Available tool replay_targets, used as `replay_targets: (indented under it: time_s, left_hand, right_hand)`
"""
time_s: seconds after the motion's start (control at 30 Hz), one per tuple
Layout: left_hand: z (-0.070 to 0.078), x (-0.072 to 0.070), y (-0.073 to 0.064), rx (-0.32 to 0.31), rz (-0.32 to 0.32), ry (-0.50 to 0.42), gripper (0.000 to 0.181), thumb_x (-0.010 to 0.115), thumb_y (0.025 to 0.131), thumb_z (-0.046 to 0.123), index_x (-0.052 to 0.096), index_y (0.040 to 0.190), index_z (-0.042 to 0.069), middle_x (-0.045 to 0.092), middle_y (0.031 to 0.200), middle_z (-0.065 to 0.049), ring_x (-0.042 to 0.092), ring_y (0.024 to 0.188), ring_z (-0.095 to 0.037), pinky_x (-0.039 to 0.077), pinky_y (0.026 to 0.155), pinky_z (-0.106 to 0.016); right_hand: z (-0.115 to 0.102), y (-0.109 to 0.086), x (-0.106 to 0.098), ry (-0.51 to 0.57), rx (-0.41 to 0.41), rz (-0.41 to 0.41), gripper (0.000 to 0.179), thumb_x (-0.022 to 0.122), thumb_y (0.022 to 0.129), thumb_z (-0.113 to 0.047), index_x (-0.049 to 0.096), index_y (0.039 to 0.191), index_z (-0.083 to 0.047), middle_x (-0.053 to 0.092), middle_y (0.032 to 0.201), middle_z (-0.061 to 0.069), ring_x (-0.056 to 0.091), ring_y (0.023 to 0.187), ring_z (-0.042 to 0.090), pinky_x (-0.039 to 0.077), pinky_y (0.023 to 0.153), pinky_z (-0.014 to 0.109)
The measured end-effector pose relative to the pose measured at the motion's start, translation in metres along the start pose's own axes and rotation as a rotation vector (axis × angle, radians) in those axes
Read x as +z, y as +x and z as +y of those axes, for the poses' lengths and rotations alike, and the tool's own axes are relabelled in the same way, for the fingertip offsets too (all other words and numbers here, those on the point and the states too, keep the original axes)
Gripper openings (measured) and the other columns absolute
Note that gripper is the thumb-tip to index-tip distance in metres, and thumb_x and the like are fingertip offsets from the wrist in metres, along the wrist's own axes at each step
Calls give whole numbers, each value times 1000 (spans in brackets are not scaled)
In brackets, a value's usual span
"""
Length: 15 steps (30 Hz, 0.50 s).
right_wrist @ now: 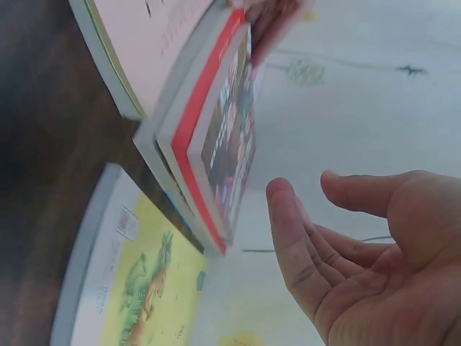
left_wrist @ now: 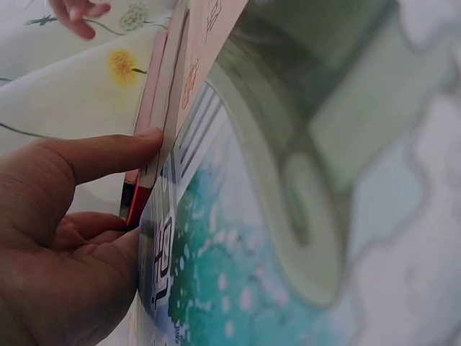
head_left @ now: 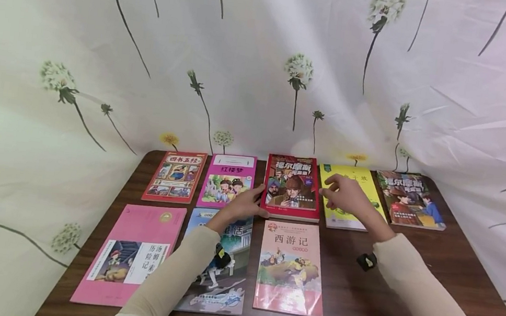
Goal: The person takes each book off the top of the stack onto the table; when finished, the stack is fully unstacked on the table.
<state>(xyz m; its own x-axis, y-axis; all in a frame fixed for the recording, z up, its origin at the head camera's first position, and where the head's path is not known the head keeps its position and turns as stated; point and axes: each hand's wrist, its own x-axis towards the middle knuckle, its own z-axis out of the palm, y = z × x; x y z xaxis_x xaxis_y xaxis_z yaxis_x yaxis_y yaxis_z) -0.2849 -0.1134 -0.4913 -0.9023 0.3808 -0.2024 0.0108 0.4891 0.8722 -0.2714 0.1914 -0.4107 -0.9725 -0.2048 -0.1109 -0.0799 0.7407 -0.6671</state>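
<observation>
A stack of books (head_left: 293, 189), topped by a red-framed cover with a detective, lies in the middle of the back row. In the right wrist view the stack (right_wrist: 198, 130) shows several layers, one edge red. My left hand (head_left: 239, 206) holds its near left corner, and the left wrist view has the thumb (left_wrist: 119, 153) on the front edge with fingers beside the red corner. My right hand (head_left: 348, 195) hovers above the yellow book (head_left: 349, 220), just right of the stack. Its fingers (right_wrist: 288, 238) are loosely bent, apart from the thumb, with nothing between them.
Left of the stack lie a purple book (head_left: 228, 168) and a red book (head_left: 175, 177); a dark comic-style book (head_left: 411, 198) is far right. In front are a pink book (head_left: 145, 224), a blue-grey book (head_left: 233, 282) and a pale pink book (head_left: 286, 288). Dandelion-print cloth (head_left: 262, 85) hangs behind the table.
</observation>
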Motion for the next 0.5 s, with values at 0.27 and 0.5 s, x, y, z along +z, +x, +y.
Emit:
replay_targets:
  time_s: [0.27, 0.5]
  left_hand:
    - [-4, 0, 1, -18, 2, -4, 102, 83, 92, 16, 19, 172, 14, 15, 180, -6, 30, 162, -33, 40, 125, -50]
    - [-3, 1, 3, -15, 13, 11, 101, 82, 93, 16, 19, 171, 14, 17, 179, -7, 30, 162, -34, 41, 125, -50]
  right_hand:
    - [7, 43, -1, 69, 53, -63, 56, 61, 109, -24, 48, 148, 14, 66, 133, 34, 76, 103, 42, 65, 92, 52]
    - [15, 70, 9, -104, 54, 8, 36, 65, 106, -27, 56, 87, 2, 53, 68, 4, 61, 66, 21, 46, 60, 30]
